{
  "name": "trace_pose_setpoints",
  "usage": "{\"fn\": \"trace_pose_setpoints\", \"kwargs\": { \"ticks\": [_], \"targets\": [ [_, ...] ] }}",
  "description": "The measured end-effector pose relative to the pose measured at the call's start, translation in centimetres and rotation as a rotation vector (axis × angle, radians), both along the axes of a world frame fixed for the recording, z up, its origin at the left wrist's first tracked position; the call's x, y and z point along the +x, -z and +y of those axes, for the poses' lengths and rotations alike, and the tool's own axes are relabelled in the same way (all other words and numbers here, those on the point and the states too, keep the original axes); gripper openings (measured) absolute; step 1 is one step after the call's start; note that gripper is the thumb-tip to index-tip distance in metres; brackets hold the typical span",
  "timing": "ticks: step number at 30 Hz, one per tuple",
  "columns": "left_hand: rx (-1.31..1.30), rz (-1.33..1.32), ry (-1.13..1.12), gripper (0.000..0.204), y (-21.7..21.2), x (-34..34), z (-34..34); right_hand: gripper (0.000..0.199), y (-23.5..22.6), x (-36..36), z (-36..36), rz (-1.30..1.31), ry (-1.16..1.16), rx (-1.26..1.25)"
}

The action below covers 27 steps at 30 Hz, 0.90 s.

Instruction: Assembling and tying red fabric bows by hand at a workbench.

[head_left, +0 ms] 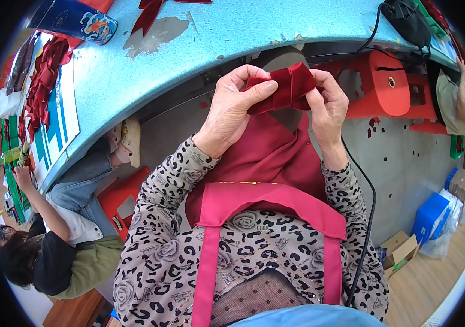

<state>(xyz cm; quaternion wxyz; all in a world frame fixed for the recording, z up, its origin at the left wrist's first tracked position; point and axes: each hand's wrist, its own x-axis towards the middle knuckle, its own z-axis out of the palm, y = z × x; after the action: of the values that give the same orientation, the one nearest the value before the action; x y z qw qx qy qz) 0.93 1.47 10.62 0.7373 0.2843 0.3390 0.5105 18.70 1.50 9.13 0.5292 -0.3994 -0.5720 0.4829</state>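
A dark red velvet bow (284, 90) is held up between my two hands, over my lap and just in front of the table's near edge. My left hand (237, 98) pinches the bow's left loop between thumb and fingers. On the other side, my right hand (328, 103) grips the right end of the bow with thumb and forefinger. A band crosses the bow's middle. Part of each end is hidden behind my fingers. Below the bow, a crimson apron (265, 147) covers my lap.
The blue table (200, 60) curves ahead, with a red ribbon bow (148, 13), a dark blue box (74, 22) and piled red bows (44, 82) on it. A black cable (371, 196) hangs at my right. Red stools (385, 84) stand nearby. A co-worker (69, 240) sits at left.
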Motion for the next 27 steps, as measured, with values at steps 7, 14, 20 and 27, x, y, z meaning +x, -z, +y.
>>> {"fn": "trace_pose_setpoints", "kwargs": {
  "ticks": [7, 14, 20, 27],
  "targets": [
    [0.017, 0.039, 0.002, 0.015, 0.2, -0.2, -0.1, 0.021, 0.4, -1.0, -0.1, 0.066, 0.070, 0.076],
    [0.006, 0.045, -0.018, 0.014, 0.4, 0.1, -0.3, 0.022, 0.8, -1.1, -0.4, 0.004, 0.095, 0.022],
    [0.091, 0.188, 0.023, 0.016, 0.5, 0.3, -0.3, 0.018, 0.0, -1.4, 0.0, -0.222, 0.193, 0.275],
    [0.160, 0.173, -0.125, 0.020, 0.2, 1.4, -0.5, 0.017, 1.6, -1.2, -0.2, -0.366, 0.325, 0.271]
  ]
}}
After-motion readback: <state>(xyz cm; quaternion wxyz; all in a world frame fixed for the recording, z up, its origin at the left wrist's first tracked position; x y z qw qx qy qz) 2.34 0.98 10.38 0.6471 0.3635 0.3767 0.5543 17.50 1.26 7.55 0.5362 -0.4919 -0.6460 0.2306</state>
